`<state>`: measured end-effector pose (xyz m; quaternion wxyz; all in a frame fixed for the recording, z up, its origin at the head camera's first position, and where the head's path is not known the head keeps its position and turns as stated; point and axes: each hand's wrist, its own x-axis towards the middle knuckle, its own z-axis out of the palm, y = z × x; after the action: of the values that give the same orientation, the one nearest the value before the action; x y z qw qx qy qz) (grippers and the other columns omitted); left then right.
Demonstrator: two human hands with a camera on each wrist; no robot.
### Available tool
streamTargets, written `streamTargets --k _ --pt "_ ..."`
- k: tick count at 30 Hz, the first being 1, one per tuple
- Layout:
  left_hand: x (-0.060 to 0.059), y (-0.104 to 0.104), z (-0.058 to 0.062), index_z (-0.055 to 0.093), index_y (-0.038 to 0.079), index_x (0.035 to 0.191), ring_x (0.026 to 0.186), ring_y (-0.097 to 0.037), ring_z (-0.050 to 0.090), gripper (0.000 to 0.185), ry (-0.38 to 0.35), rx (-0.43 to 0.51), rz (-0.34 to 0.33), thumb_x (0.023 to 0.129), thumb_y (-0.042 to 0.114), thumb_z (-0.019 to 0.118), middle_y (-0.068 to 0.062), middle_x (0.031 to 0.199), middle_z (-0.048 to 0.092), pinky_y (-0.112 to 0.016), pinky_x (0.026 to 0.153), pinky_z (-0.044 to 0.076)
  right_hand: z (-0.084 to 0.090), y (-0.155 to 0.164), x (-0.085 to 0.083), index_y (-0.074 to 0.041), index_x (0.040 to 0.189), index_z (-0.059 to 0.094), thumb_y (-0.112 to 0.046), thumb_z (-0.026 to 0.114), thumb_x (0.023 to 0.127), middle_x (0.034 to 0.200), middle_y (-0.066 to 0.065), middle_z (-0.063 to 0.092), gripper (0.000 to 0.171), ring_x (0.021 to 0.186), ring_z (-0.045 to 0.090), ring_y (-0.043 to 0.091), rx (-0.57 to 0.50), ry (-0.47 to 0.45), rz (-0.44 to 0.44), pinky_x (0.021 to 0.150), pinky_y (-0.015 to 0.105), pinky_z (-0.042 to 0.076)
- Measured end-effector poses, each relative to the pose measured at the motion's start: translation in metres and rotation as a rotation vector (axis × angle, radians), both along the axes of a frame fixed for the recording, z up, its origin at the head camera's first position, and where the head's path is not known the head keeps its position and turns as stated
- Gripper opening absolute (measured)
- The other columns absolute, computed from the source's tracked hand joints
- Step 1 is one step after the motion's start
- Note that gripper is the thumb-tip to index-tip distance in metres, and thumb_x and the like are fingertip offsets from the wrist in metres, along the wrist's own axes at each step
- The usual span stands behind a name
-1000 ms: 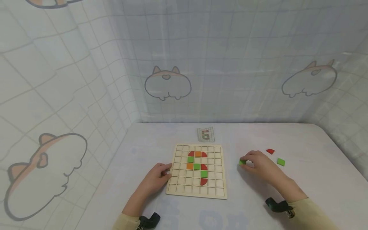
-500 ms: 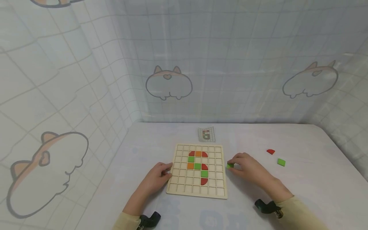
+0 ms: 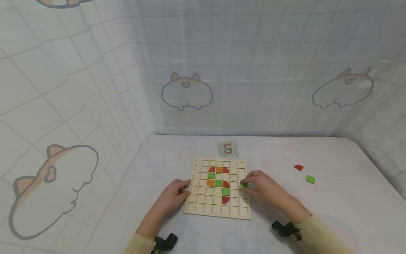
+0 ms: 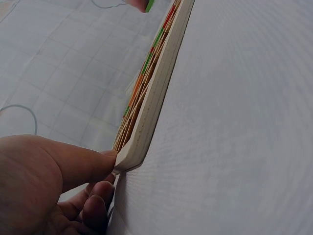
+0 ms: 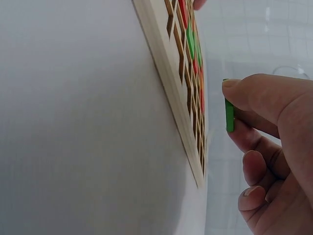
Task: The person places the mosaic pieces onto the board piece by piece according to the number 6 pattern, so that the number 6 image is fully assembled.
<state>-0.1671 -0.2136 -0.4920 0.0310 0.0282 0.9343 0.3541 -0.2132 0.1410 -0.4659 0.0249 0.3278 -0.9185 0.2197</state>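
Observation:
A wooden grid board (image 3: 218, 213) lies on the white table, with red, green and orange tiles set in its middle cells. My left hand (image 3: 176, 193) grips the board's left edge (image 4: 146, 127), thumb on the rim. My right hand (image 3: 258, 186) pinches a green square tile (image 3: 243, 185) between thumb and fingers, held just above the board's right columns. In the right wrist view the green tile (image 5: 229, 108) stands clear of the board (image 5: 168, 73), not touching it.
A red quarter-round tile (image 3: 298, 167) and a second green square tile (image 3: 310, 179) lie loose on the table to the right. A small pattern card (image 3: 227, 148) lies beyond the board. Curtained walls close in the back and left.
My right hand has carried the green tile leftward from the table at the right to above the board's right side. The left hand has stayed on the board's edge.

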Motion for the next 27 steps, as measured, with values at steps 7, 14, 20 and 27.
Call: streamTargets --k 7,14,20,27 --pt "0.001 -0.001 -0.001 0.060 0.008 0.137 0.085 -0.014 0.050 0.046 0.004 0.003 0.000 0.093 0.015 0.070 0.000 0.104 0.056 -0.033 0.073 0.044 -0.003 -0.016 0.002 -0.014 0.104 0.077 -0.023 0.081 0.084 0.097 -0.008 0.062 0.023 0.092 0.054 0.011 -0.019 -0.005 0.063 0.079 0.030 0.049" --pt "0.001 -0.001 -0.001 0.060 0.009 0.137 0.084 -0.014 0.050 0.047 0.003 0.000 0.005 0.092 0.016 0.070 0.002 0.102 0.056 -0.033 0.072 0.044 -0.005 -0.031 0.005 -0.014 0.105 0.077 -0.024 0.079 0.085 0.097 -0.009 0.063 0.022 0.095 0.054 0.011 -0.010 -0.018 0.101 0.082 0.031 0.049" --pt "0.001 0.000 -0.001 0.060 0.008 0.137 0.085 -0.014 0.050 0.047 -0.004 -0.004 0.011 0.092 0.016 0.070 0.002 0.102 0.055 -0.033 0.073 0.044 -0.004 -0.043 0.008 -0.013 0.103 0.078 -0.021 0.078 0.086 0.096 -0.007 0.064 0.019 0.093 0.054 0.011 -0.034 0.005 0.150 0.082 0.032 0.048" --pt "0.000 0.001 0.000 0.061 0.008 0.136 0.085 -0.014 0.050 0.046 -0.002 -0.002 0.018 0.092 0.016 0.071 0.002 0.101 0.055 -0.033 0.073 0.045 -0.005 -0.057 0.010 -0.015 0.102 0.078 -0.025 0.078 0.087 0.098 -0.006 0.064 0.018 0.094 0.054 0.011 -0.040 0.008 0.171 0.083 0.030 0.049"
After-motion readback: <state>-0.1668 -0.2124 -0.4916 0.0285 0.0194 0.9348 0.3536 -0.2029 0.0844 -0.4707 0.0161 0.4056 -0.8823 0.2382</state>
